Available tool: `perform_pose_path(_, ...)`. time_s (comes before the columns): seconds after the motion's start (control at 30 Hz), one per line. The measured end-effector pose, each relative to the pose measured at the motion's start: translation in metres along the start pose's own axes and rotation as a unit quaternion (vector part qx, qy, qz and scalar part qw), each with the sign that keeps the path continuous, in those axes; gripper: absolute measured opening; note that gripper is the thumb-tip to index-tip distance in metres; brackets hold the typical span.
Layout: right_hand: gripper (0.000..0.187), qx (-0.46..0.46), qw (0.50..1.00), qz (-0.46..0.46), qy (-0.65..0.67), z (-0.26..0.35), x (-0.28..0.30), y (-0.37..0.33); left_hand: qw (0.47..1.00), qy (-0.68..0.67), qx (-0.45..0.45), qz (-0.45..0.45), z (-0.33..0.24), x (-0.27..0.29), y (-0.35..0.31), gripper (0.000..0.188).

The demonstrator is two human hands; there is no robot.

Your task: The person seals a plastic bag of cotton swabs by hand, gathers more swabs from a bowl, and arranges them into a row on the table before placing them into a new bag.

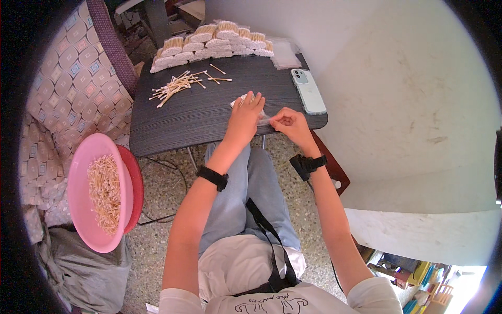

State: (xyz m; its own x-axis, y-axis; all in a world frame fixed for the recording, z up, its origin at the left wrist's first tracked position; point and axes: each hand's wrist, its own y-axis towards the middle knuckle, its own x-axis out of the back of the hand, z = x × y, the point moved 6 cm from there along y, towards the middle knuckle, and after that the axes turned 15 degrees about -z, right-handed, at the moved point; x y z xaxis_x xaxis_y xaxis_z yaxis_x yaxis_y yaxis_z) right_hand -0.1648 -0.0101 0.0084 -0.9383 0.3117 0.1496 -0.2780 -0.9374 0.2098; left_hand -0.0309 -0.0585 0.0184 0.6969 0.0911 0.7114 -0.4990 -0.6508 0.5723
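Observation:
On the near part of the dark table lies a small clear bag of cotton swabs (236, 102), partly hidden under my left hand (244, 116). The fingers of that hand are stretched out and slightly apart, lying on top of the bag. Just to its right, my right hand (293, 127) is closed in a pinch on the bag's clear plastic end (265, 120). Loose cotton swabs (178, 88) lie in a heap to the far left of my hands, with a few strays (218, 79) beside it.
Filled swab bags (206, 44) are stacked along the table's (157, 128) back edge. Flat clear bags (285, 54) lie at the back right, above a pale phone (312, 91). At the left, a pink basin (86, 220) of swabs rests on a red stool (137, 183). A wall (397, 104) rises at the right.

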Motion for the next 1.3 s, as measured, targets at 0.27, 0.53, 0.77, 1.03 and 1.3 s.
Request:
perform_pose_path(0.27, 0.007, -0.027, 0.999, 0.011, 0.016, 0.002, -0.005, -0.001, 0.999, -0.019, 0.009, -0.032, 0.004, 0.008, -0.004, 0.058)
perform_pose_path(0.53, 0.006, 0.002, 1.0, 0.015, 0.026, 0.001, -0.005, 0.001, 0.995, 0.09, 0.007, -0.031, -0.001, 0.002, 0.004, 0.055)
perform_pose_path(0.77, 0.007, -0.016, 1.0, 0.003, -0.014, 0.0, -0.007, 0.002, 0.995, -0.035, 0.011, -0.09, 0.005, 0.027, 0.002, 0.058)
perform_pose_path(1.03, 0.018, 0.029, 0.999, -0.025, -0.011, 0.004, -0.013, 0.003, 0.997, -0.015, -0.01, -0.071, -0.002, 0.041, -0.007, 0.04)
perform_pose_path(1.3, 0.025, 0.051, 0.975, -0.114, -0.182, 0.014, -0.025, 0.004, 0.996, 0.056, -0.033, -0.064, -0.001, 0.036, -0.014, 0.037)
